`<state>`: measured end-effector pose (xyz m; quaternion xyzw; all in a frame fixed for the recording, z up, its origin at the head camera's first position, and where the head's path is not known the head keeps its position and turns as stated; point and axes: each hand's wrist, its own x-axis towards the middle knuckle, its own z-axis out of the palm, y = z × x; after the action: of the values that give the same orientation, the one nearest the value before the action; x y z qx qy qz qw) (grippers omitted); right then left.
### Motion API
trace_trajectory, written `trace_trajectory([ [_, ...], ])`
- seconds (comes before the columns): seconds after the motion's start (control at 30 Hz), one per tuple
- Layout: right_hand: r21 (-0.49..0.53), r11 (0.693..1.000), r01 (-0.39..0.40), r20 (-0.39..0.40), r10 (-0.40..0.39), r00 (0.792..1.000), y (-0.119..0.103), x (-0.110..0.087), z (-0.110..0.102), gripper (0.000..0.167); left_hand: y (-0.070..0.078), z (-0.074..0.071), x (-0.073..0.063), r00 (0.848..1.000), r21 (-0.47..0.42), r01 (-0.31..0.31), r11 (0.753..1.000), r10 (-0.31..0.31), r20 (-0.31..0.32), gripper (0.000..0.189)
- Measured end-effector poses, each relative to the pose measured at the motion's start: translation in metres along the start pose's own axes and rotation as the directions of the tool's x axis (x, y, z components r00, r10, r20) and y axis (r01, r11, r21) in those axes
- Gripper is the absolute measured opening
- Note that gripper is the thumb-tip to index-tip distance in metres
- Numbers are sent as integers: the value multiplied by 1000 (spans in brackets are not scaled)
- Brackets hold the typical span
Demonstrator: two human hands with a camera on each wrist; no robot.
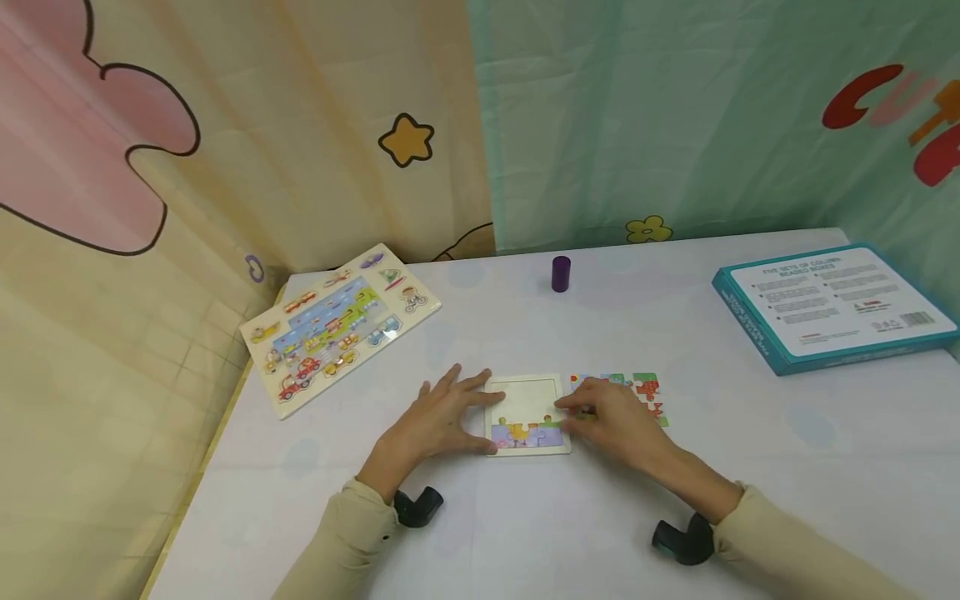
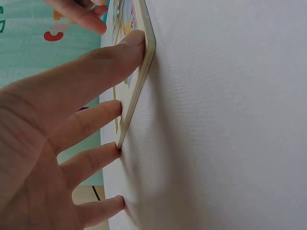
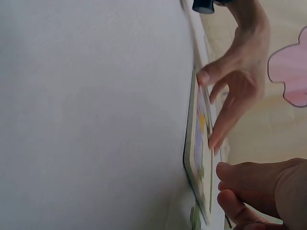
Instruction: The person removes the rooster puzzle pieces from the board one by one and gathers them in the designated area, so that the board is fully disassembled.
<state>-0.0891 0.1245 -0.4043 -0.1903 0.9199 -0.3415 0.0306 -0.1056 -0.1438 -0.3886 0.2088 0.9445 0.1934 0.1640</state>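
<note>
A small pale wooden puzzle tray [image 1: 525, 387] lies flat, its lower part filled with a row of purple, yellow and green jigsaw pieces [image 1: 517, 433]. My left hand [image 1: 442, 417] spreads its fingers along the tray's left side, the thumb pressing the near left corner. In the left wrist view that thumb [image 2: 129, 45] rests on the tray rim. My right hand [image 1: 618, 421] is over the tray's right edge, thumb and fingertip slightly apart, with no piece visible between them. Partly hidden beneath it are loose red, blue and green jigsaw pieces [image 1: 647, 385].
At the back left lies a larger picture board [image 1: 408, 308] with vehicle shapes. A dark purple cylinder [image 1: 561, 274] stands upright behind the tray. On the right is a teal and white box [image 1: 840, 304]. Curtains border the white table [image 1: 465, 533] at the back.
</note>
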Motion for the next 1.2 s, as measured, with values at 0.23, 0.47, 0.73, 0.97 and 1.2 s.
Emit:
trace_trajectory([
  [0.23,28,997,77,83,-79,993,-27,17,27,26,0,-2,0,1000,22,0,1000,-1,21,75],
  [0.47,1,993,121,122,-120,985,-36,21,40,25,0,-3,1,1000,24,-10,1000,10,29,75],
  [0.73,17,991,130,104,-131,986,-38,24,43,19,0,-3,-1,1000,19,-5,1000,5,24,75],
  [0.97,41,995,87,103,-91,991,-42,25,42,18,0,-2,-1,1000,10,-7,1000,7,15,75],
  [1.2,69,995,66,70,-71,995,-44,26,44,17,0,-1,-1,1000,5,-1,1000,1,13,74],
])
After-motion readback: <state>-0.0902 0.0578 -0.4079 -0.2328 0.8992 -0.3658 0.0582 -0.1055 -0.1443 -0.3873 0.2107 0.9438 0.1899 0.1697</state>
